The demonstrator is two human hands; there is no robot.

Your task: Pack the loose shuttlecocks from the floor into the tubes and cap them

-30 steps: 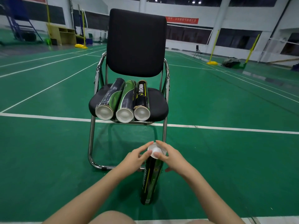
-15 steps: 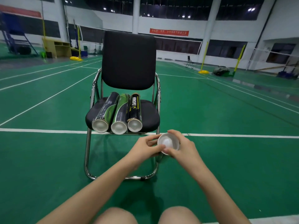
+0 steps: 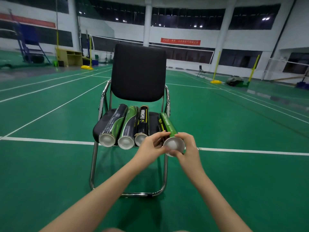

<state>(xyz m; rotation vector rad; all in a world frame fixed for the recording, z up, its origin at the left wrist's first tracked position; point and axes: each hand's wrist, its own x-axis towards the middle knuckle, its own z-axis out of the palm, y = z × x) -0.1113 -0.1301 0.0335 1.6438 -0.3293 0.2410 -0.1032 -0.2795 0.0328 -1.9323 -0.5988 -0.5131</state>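
A green and black shuttlecock tube [image 3: 167, 125] lies lengthwise over the right side of the black chair seat [image 3: 154, 122], its white cap [image 3: 173, 146] facing me. My left hand [image 3: 151, 146] and my right hand [image 3: 188, 147] both grip its capped near end. Three other capped tubes lie side by side on the seat: a black and green one [image 3: 114, 124] at the left, a green one [image 3: 129, 125] in the middle, and a black one [image 3: 143, 122] with yellow lettering. No loose shuttlecocks show on the floor.
The chair has a tall black backrest [image 3: 138, 72] and a chrome sled frame [image 3: 128, 194] on the green court floor. A white court line [image 3: 250, 151] runs across behind it. Yellow net posts [image 3: 216, 71] and a wooden desk [image 3: 69, 57] stand far back.
The tube stood upright on the floor with both hands at its cap; it has been lifted, tipped level and brought onto the right side of the seat. The view has tilted up.
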